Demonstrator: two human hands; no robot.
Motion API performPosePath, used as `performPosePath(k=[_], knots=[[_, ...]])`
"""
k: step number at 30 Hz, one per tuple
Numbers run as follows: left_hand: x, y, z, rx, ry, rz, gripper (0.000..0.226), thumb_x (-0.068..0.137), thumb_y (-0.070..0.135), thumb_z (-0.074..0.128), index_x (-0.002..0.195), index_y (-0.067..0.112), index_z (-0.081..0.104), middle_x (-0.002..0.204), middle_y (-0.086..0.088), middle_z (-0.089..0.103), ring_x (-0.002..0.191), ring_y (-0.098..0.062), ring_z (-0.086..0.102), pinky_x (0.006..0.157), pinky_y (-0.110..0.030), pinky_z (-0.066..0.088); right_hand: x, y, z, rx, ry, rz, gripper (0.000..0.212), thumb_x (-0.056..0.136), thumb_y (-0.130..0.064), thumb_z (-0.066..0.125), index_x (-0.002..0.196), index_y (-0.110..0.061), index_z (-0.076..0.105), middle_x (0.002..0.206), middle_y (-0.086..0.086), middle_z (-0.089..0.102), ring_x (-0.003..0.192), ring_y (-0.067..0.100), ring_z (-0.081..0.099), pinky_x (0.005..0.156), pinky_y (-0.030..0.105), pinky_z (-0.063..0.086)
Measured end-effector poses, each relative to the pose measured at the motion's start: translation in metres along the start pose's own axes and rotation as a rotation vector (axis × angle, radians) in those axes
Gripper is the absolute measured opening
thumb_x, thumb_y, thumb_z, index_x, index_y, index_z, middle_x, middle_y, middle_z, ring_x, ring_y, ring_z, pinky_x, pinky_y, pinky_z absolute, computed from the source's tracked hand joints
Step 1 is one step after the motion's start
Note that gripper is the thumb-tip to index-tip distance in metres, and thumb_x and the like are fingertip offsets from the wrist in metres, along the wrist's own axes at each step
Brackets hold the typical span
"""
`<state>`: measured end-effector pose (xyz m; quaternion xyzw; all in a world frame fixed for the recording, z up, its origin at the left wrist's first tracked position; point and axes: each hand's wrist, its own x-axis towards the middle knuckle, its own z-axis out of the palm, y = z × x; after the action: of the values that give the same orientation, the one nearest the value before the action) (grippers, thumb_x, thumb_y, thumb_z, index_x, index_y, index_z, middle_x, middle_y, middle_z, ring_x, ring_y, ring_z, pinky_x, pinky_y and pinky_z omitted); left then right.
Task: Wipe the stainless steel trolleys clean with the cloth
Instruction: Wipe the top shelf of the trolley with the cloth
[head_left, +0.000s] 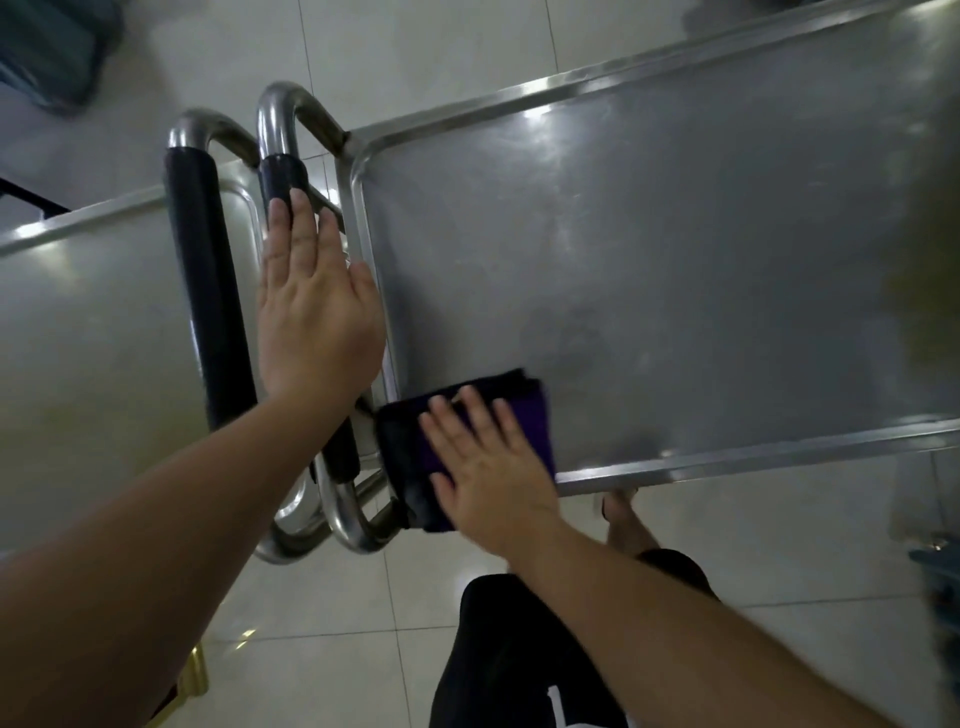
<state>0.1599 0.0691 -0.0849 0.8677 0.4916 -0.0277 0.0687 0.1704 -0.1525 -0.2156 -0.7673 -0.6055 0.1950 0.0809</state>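
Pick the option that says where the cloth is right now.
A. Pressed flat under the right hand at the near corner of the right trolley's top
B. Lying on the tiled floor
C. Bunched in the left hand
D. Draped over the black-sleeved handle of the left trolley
A: the right hand lies flat on the dark purple cloth at the near corner of the right trolley's top.

My left hand (317, 306) is stretched out flat, palm down, fingers straight and close together, pointing away from me. My right hand (485, 467) lies flat too, palm down, fingers spread a little. Both forearms are bare and reach forward from below, the left one higher.
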Motion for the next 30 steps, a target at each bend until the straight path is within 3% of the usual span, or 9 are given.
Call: performPosePath(k=[3,6,11,15,19,24,30], knots=[[0.000,-0.003,0.004,0.022,0.011,0.017,0.067,0.111,0.048,0.016,0.169,0.014,0.013,0.178,-0.001,-0.003,0.162,-0.011,-0.012,0.132,-0.038,-0.003,0.018,-0.028,0.005,0.046,-0.006,-0.096,0.066,0.109,-0.047,0.031,0.167,-0.022,0.014,0.174,0.001,0.009,0.161,0.028,-0.009,0.129,0.053,0.005],[-0.002,-0.006,0.007,0.040,0.023,0.038,0.068,0.111,0.050,0.013,0.169,0.014,0.010,0.178,-0.002,-0.004,0.161,-0.011,-0.013,0.131,-0.040,-0.002,0.013,-0.014,-0.001,0.035,0.008,-0.122,0.064,0.109,-0.046,0.035,0.166,-0.024,0.019,0.174,-0.002,0.013,0.161,0.023,-0.005,0.129,0.050,0.008],[-0.001,-0.010,0.011,0.037,0.025,0.065,0.069,0.111,0.050,0.013,0.168,0.012,0.010,0.178,-0.003,-0.003,0.162,-0.013,-0.012,0.131,-0.043,0.000,-0.015,0.103,-0.040,-0.053,0.062,-0.049,0.065,0.103,-0.047,0.044,0.164,-0.030,0.029,0.171,-0.008,0.023,0.160,0.019,0.012,0.128,0.049,0.017],[0.000,-0.012,0.012,0.043,0.023,0.074,0.071,0.111,0.051,0.013,0.168,0.011,0.010,0.178,-0.004,-0.004,0.162,-0.013,-0.013,0.132,-0.043,0.000,-0.037,0.245,-0.094,-0.112,0.115,0.289,0.064,0.104,-0.047,0.037,0.164,-0.028,0.028,0.170,-0.003,0.027,0.158,0.028,0.023,0.126,0.053,0.020],[0.001,-0.011,0.012,0.042,0.028,0.066,0.070,0.111,0.052,0.014,0.169,0.011,0.011,0.178,-0.003,-0.003,0.162,-0.014,-0.013,0.132,-0.043,0.001,-0.040,0.310,-0.128,-0.024,0.089,0.648,0.070,0.103,-0.055,0.019,0.166,-0.025,0.018,0.174,-0.001,0.015,0.160,0.031,0.011,0.127,0.057,0.012],[0.000,-0.010,0.009,0.018,0.018,0.052,0.069,0.111,0.051,0.014,0.169,0.013,0.010,0.178,-0.003,-0.005,0.162,-0.013,-0.014,0.132,-0.041,-0.001,0.001,0.239,-0.100,-0.034,0.191,0.897,0.070,0.105,-0.053,0.017,0.167,-0.022,0.008,0.175,-0.001,0.005,0.160,0.032,0.001,0.128,0.056,0.008],[0.000,-0.008,0.007,-0.024,0.018,0.050,0.067,0.111,0.048,0.015,0.169,0.014,0.010,0.178,-0.001,-0.005,0.161,-0.011,-0.015,0.130,-0.036,-0.007,0.049,0.098,-0.060,-0.017,0.173,0.694,0.071,0.104,-0.048,0.030,0.166,-0.016,0.017,0.174,0.007,0.014,0.159,0.037,0.010,0.126,0.058,0.010]])
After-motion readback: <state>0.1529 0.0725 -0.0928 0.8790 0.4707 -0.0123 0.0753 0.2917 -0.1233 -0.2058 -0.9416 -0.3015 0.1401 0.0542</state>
